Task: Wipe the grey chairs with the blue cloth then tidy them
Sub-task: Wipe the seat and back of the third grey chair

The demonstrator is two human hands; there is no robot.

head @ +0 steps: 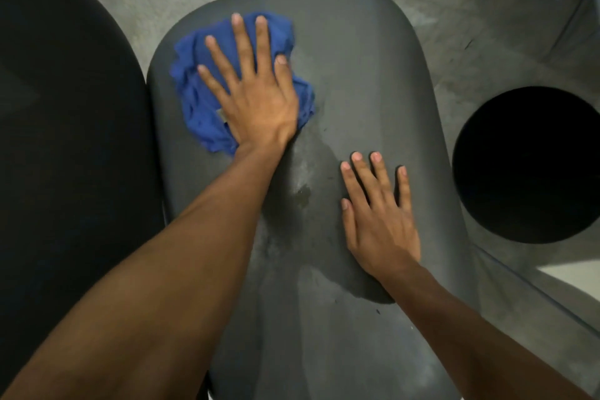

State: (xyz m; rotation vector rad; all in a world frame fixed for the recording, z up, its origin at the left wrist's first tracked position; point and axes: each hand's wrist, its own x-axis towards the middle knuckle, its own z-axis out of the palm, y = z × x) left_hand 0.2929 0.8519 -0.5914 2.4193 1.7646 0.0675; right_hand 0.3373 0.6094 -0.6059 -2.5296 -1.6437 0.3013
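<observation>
A grey chair [357,52] fills the middle of the head view, its smooth curved surface marked with damp streaks down the centre. A crumpled blue cloth [194,97] lies on the chair's upper left part. My left hand [256,97] presses flat on the cloth with fingers spread, covering its right half. My right hand [380,221] rests palm down on the bare chair surface, lower and to the right, with fingers apart and nothing in it.
A second, darker chair [65,140] stands close against the left side. A black round object [529,166] sits on the floor at the right. Grey tiled floor [470,10] surrounds the chairs, and a pale edge [571,279] shows at the lower right.
</observation>
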